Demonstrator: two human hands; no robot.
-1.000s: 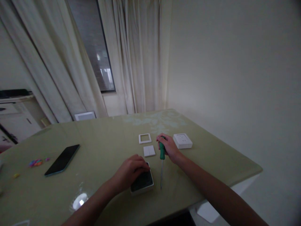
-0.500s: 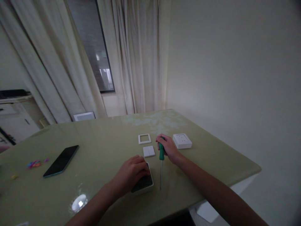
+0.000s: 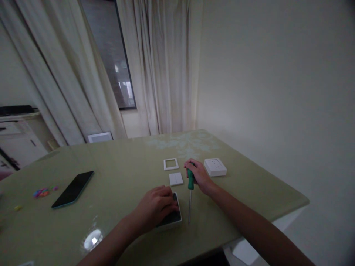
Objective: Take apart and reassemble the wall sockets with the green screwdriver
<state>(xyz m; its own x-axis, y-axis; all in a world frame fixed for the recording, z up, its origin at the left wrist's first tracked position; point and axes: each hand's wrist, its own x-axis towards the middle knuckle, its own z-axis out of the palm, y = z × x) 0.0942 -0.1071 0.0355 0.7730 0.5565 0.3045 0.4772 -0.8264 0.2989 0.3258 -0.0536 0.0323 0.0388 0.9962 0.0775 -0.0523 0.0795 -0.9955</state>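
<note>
My right hand (image 3: pixel 197 173) is wrapped around the green handle of a screwdriver (image 3: pixel 190 181), its shaft hanging down to the right of a white square box with a dark top or inside (image 3: pixel 179 212). Over that box lies my left hand (image 3: pixel 155 207), fingers bent and close together; their tips and whatever they pinch are hidden. Beyond the box sits a white two-part switch plate (image 3: pixel 176 179), and behind it a white square frame (image 3: pixel 165 165). A white wall socket in its box (image 3: pixel 215 167) stands just right of my right hand.
A dark tablet or phone (image 3: pixel 73 190) lies on the left of the green table (image 3: pixel 124 162), with small colourful pieces (image 3: pixel 43 192) beside it. A round clear glass object (image 3: pixel 93 239) is near my left forearm. The wall (image 3: pixel 271 92) borders the table's right side.
My left hand has shifted very slightly on the box, fingers curling a bit further. The screwdriver and my right hand stay nearly in place.
</note>
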